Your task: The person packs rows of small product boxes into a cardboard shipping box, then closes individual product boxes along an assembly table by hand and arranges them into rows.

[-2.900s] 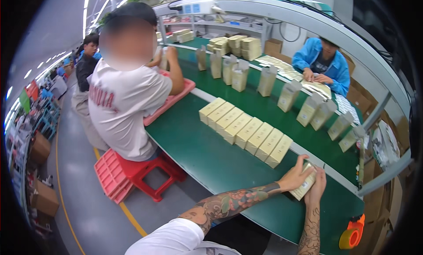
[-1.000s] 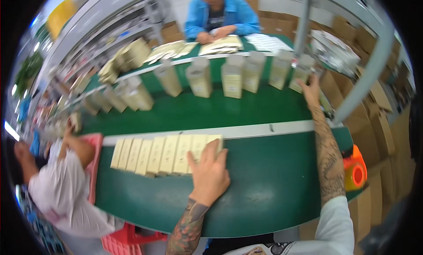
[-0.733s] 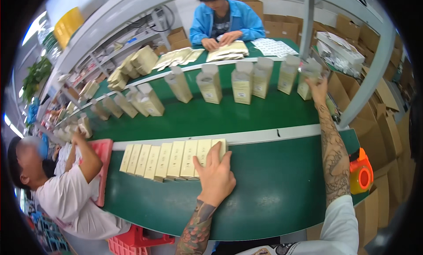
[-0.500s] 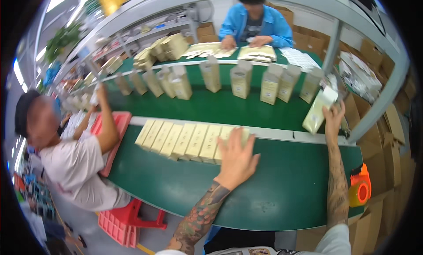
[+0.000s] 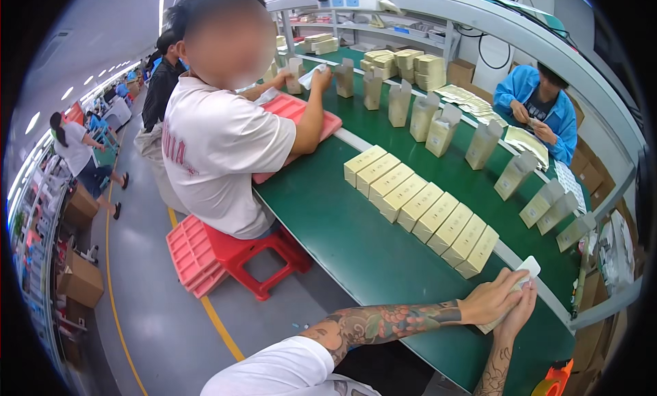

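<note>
- Flat boxes (image 5: 419, 208) in row on belt: 8.
- Upright open boxes (image 5: 483, 144) along the far belt: about 12, the farthest ones hard to separate.
- Red stools (image 5: 254, 251): 1.
- People seated: 2.

The small cream box (image 5: 510, 293) is mostly covered by the left hand (image 5: 491, 300) and the right hand (image 5: 518, 312); only its open flap and a strip of one side show. The right forearm runs out at the lower edge. The orange object (image 5: 556, 381) at the bench corner is cut off by the rim, perhaps a tape dispenser. The neighbouring worker's face is blurred. The stool (image 5: 253, 253) sits partly under that person. Far shelf goods are too small to tell.
</note>
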Tool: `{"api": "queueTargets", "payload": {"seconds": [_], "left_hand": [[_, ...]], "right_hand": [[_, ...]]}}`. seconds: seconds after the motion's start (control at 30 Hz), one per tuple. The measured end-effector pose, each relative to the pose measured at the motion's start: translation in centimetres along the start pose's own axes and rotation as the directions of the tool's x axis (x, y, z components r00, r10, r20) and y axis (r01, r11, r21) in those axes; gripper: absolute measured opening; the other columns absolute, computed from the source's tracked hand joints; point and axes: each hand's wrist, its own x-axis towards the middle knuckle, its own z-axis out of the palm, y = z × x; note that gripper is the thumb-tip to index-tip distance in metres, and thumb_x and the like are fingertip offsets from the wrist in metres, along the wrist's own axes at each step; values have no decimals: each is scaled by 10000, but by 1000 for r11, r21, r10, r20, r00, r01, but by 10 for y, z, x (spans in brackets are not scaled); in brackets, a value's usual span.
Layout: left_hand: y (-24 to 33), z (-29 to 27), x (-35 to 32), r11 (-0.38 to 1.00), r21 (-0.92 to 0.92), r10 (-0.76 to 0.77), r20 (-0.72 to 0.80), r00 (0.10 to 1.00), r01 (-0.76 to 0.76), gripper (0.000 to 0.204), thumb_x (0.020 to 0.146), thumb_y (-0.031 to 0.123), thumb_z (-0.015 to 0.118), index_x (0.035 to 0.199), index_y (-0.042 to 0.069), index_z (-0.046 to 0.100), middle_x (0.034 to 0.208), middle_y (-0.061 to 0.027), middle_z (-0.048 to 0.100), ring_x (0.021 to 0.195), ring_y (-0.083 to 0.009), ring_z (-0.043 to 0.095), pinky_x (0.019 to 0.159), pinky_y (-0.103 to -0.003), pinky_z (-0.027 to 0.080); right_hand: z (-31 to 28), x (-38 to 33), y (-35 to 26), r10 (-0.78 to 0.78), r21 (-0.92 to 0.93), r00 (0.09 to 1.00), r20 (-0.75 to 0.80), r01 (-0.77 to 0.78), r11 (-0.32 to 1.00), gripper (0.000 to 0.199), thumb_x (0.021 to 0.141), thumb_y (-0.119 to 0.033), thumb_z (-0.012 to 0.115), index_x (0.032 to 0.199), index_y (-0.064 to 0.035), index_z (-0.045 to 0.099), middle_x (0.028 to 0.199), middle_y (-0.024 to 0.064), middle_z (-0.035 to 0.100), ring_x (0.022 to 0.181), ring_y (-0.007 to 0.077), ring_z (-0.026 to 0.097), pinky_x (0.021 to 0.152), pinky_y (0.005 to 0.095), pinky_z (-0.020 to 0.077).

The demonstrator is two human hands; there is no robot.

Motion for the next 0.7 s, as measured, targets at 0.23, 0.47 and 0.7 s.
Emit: {"api": "queueTargets", "payload": {"seconds": [0.23,0.47,0.7], "left_hand": [[-18,6,6,1000,5,-12,-68,998,12,285,942,284,406,1127,68,382,1032,-173,427,791,-407,550,672,-445,450],[-16,6,8,997,-54,-52,-98,994,46,277,943,270,405,1114,59,350,1034,-206,479,820,-416,562,690,-453,449],[-17,9,9,990,-133,-65,-153,986,44,379,943,251,394,1236,56,256,1024,-260,534,880,-429,566,723,-474,451]], "right_hand": [[3,4,-3,-5,182,999,46,-3,983,234,956,-173,416,1127,-18,451,1052,94,554,950,168,545,860,284,431],[-20,13,9,16,186,982,186,-51,981,181,949,-176,439,1034,-19,471,1053,115,554,951,178,549,851,305,450],[-25,15,3,-4,83,987,158,-9,997,180,941,-154,450,1022,1,491,1058,121,554,958,185,552,848,313,456]]}}
